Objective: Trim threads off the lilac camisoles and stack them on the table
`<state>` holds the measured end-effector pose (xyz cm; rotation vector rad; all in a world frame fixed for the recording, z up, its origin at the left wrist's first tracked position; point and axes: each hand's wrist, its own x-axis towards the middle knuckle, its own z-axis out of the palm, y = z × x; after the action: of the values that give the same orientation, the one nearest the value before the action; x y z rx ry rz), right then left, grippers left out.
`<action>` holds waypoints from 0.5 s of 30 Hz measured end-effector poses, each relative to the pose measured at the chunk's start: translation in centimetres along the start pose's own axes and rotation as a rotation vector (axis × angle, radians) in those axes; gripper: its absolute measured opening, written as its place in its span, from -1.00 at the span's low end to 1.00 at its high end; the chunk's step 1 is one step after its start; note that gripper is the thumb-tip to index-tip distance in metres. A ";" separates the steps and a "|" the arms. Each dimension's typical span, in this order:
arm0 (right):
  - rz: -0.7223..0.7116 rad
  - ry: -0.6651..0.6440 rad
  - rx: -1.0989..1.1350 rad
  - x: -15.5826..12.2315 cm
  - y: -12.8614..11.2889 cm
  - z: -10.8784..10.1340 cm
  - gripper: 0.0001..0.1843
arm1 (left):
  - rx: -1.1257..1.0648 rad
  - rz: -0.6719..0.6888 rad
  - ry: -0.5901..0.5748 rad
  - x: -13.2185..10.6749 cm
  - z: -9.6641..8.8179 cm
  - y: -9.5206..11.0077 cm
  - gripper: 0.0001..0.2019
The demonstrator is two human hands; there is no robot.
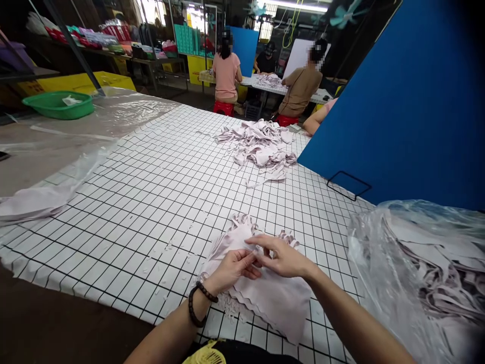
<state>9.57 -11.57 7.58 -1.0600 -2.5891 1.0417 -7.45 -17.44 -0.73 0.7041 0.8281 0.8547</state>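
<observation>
In the head view, a stack of pale lilac fabric pieces (280,298) with scalloped edges and looped strap ends lies on the gridded tablecloth before me. Over its upper part, my left hand (235,268), with dark beaded bracelets at the wrist, is closed in a pinch, thumb against fingers. My right hand (280,255) meets it from the right, index finger stretched forward, the thumb and other fingers curled close to the left fingertips. Whatever sits between the fingertips is too small to make out. Small pale scraps (231,306) are scattered beside the stack.
A loose heap of similar fabric (261,146) lies farther back. On the right are a clear plastic bag (371,253) of fabric and a blue panel (397,116) with a black wire stand (348,186). A green basin (60,108) stands left. Several people work behind.
</observation>
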 end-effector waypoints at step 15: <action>0.388 0.063 0.491 1.6 3.3 1.9 -0.73 | 0.790 0.271 0.392 -1.4 -0.4 1.8 -0.58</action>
<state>9.49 -9.91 3.82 -1.4421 -1.9525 1.5884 -8.97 -17.66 0.95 1.3889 1.4777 0.9166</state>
